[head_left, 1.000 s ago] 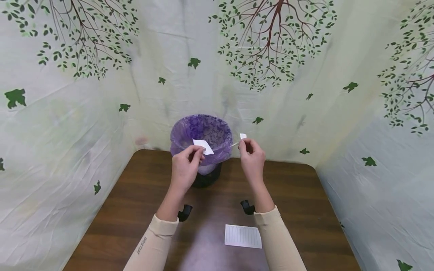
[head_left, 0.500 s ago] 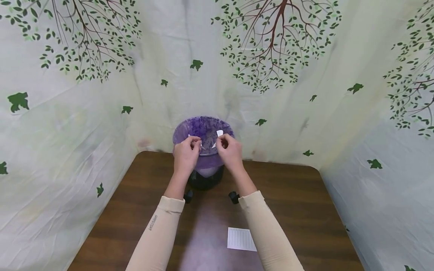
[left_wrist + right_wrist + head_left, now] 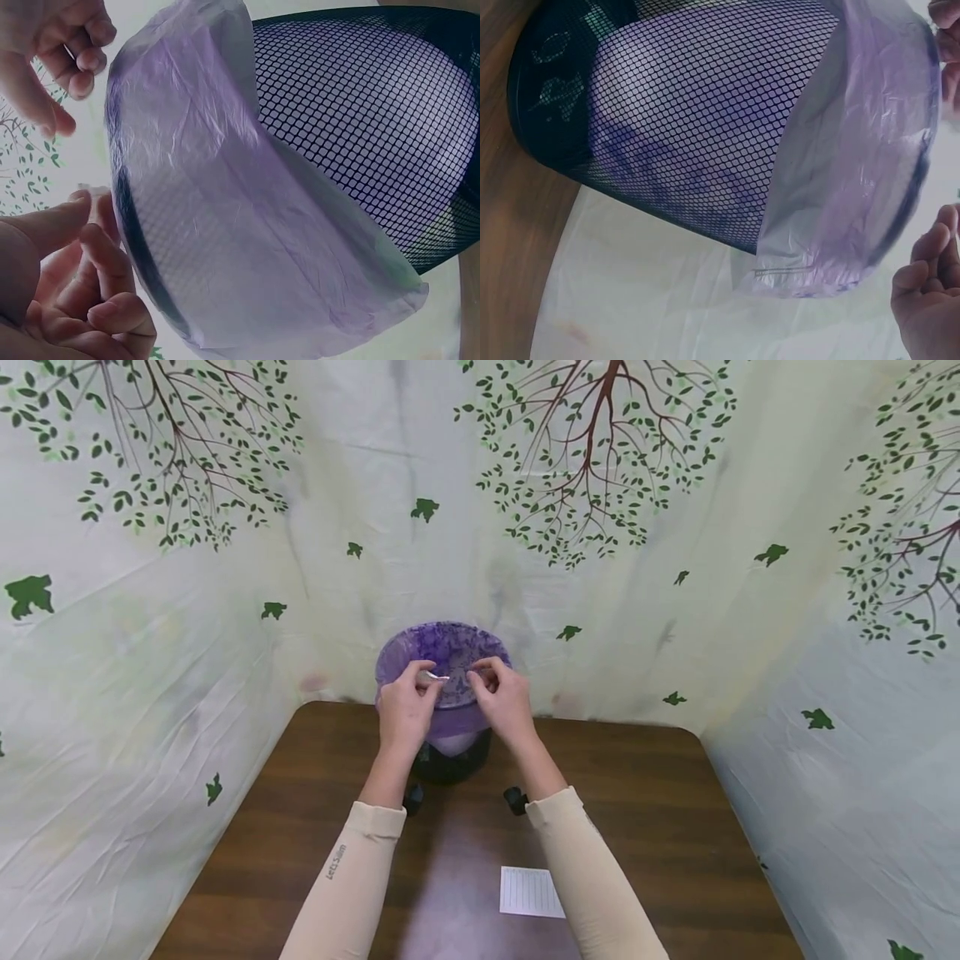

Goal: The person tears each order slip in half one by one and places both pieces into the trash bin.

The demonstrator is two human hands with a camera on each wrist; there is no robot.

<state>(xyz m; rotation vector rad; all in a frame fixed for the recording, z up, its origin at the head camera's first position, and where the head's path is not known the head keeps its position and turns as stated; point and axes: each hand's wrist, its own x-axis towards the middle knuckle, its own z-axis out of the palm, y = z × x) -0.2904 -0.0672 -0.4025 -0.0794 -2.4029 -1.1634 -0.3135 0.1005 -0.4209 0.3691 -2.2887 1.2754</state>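
Note:
A dark mesh wastebasket [image 3: 690, 135], lined with a translucent purple bag [image 3: 202, 195], stands at the back of the table. Over its opening, my left hand [image 3: 405, 706] pinches a small white paper scrap [image 3: 433, 677] between thumb and fingers. In the left wrist view the scrap is mostly hidden behind the fingers. My right hand [image 3: 506, 697] is beside it over the bin's right side. Its thumb and fingers are bent and apart, with nothing seen between them in the left wrist view. Both hands are near the bag-covered rim.
A lined white card [image 3: 531, 892] lies on the brown wooden table [image 3: 675, 843] near the front, beside the right sleeve. A light cloth backdrop [image 3: 360, 585] printed with trees and leaves surrounds the table's back and sides.
The right hand came left over the bin; the white paper it held earlier is no longer seen in it. The larger paper in the left hand now shows only as a small scrap.

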